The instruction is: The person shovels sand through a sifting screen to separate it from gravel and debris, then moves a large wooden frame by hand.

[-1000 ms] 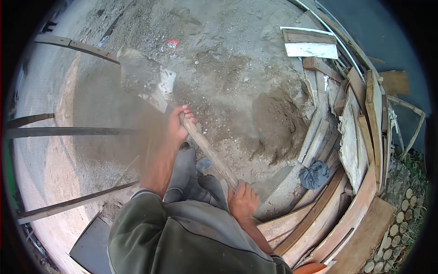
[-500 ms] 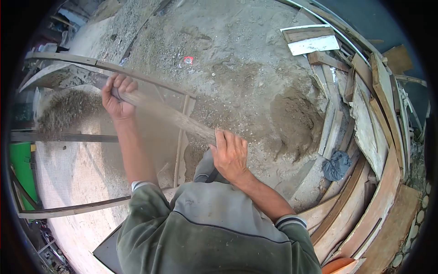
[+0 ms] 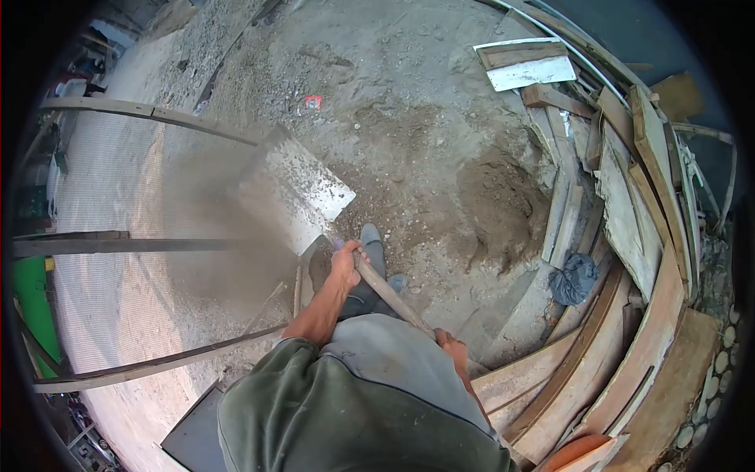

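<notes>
My left hand (image 3: 346,263) is wrapped round the wooden shaft of a shovel (image 3: 393,297), close to its blade. Farther back, near my right side, my right hand (image 3: 452,351) grips the same shaft; its fingers are partly hidden. The broad metal shovel blade (image 3: 318,193) points up and left, with only specks of dirt on it. It hangs by the right edge of a wood-framed mesh screen (image 3: 114,181). A brown dust cloud (image 3: 212,212) blurs part of the mesh.
Dug-up brown soil (image 3: 503,204) lies ahead right, on gravelly ground. Wooden planks (image 3: 649,189) curve along the right side, with a dark plastic bag (image 3: 575,279) against them. A white board (image 3: 527,63) lies at the upper right. My boots (image 3: 371,250) stand below the blade.
The shovel has swung back from over the screen towards me and to the right. The dirt that was falling from its blade is now a dust cloud. Both hands keep their hold.
</notes>
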`<state>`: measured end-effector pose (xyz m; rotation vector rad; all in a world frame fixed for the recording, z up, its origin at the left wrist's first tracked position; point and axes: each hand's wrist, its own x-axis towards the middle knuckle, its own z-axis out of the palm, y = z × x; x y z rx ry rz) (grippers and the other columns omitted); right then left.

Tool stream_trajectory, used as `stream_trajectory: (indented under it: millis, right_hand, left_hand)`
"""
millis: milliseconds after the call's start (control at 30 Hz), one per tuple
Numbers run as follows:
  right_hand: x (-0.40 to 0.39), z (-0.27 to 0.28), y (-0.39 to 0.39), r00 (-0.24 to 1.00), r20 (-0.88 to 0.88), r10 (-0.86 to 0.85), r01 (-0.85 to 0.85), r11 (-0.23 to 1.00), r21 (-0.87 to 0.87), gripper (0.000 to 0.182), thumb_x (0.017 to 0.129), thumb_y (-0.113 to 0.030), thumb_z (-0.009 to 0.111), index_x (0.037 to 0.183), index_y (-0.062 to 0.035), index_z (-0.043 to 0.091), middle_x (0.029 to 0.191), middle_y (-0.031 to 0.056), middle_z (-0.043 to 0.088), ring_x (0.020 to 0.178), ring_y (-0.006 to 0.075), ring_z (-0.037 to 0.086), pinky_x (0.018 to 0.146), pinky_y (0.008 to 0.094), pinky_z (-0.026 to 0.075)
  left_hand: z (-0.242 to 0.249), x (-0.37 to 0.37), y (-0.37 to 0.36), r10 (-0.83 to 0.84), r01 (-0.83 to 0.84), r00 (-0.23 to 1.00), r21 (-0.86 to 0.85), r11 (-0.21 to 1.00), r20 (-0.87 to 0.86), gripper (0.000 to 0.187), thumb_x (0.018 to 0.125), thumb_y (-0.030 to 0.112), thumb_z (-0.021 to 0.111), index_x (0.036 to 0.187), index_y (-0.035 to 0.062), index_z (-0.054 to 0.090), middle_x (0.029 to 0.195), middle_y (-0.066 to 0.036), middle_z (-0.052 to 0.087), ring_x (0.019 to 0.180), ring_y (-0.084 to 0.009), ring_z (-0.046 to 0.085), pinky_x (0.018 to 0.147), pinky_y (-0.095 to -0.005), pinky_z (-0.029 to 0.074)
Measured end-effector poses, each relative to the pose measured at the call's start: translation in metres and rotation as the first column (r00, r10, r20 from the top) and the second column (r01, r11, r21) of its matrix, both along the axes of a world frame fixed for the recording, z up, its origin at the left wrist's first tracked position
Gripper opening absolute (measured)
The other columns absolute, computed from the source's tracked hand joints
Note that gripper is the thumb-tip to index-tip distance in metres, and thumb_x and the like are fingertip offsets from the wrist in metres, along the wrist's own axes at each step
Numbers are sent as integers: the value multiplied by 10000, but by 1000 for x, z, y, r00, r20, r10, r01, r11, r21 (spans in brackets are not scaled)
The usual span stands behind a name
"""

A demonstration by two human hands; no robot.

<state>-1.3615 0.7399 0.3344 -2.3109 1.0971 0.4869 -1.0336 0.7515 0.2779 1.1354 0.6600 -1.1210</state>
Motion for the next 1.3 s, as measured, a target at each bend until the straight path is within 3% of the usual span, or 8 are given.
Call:
stream_trajectory:
  millis: [300,433,500,633,767,933,1067,1300]
  right_hand:
    - [118,66,-117,982,-42,-185,184,880,438,420,750,-402,632,859,-5,547,753,197,610,680,338,606,646,410,457]
    - [182,58,-161,940,45,-338,241,752,614,385,763,-357,642,824,12,552,642,118,584,536,215,556,520,333,438]
    - [230,36,-178,827,-165,-538,415,385,824,329,780,-331,618,824,-12,552,641,88,558,510,193,544,449,335,420]
    - [316,-48,-230,640,-361,-678,279,-233,932,246,856,-282,525,850,-37,551,652,52,564,472,181,536,400,302,439]
    - [376,-72,-257,539,-472,-698,274,-384,882,311,886,-364,453,858,-71,552,636,54,546,478,193,522,432,315,453]
    - [411,-74,-315,754,-247,-608,298,-18,954,446,882,-474,416,803,-60,562,634,32,562,506,171,549,480,277,457]
    - [394,-261,-361,694,-11,-720,363,337,869,403,833,-393,533,715,-8,559,540,62,549,462,174,549,431,307,426]
    - [343,-457,-508,813,-270,-515,558,823,110,437,815,-397,500,905,25,569,1000,246,579,932,384,564,804,423,457]
  left_hand:
    - [-20,77,-72,25,-15,996,-110,994,91,271,829,307,592,877,60,493,786,-78,528,701,-208,526,652,-360,471]
    - [17,105,-115,-427,419,867,88,904,256,568,851,482,476,1182,20,461,1195,-170,479,1155,-272,415,987,-401,290]
    - [-1,99,-126,-523,250,329,462,851,786,581,820,402,555,1230,16,415,1227,-179,455,1152,-310,428,971,-403,316]
    - [58,97,-129,-375,496,156,256,830,914,633,777,374,609,1257,13,406,1252,-195,440,1181,-324,408,985,-397,303]
    - [63,116,-157,-303,626,-30,254,737,953,538,752,313,639,1163,-1,489,1150,-194,505,1106,-318,470,952,-385,337]
    - [49,150,-209,-424,190,2,416,889,906,231,787,178,601,915,5,521,917,-156,561,917,-271,550,844,-380,417]
    - [31,179,-241,-208,-39,139,215,976,968,107,851,122,477,854,16,472,812,-131,515,815,-263,541,788,-433,438]
    - [40,208,-258,-268,-103,262,304,947,927,184,874,256,439,834,77,424,769,-70,394,806,-257,459,843,-464,389]
